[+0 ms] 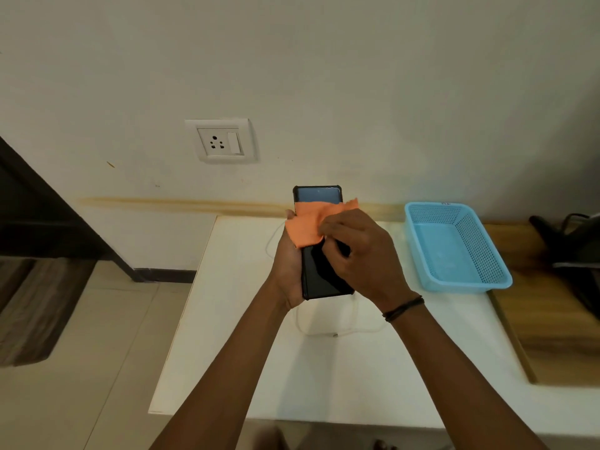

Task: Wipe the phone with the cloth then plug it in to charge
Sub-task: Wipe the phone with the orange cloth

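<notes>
Black rectangular phone in a dark bumper case (324,271), held above the white tabletop (227,352), screen up, far end lit pale blue. Orange square cloth (311,225) draped across its middle, pressed down by the right hand (360,261), fingers curled onto the fabric. Left hand (289,267) cupped under the phone's left edge, gripping it from below. Thin white charging cable (324,332) looped on the tabletop beneath, connector end just near of the phone. Light blue perforated plastic basket (454,248) to the right. White wall socket with 1 switch (222,141) on the far wall, left of the phone.
</notes>
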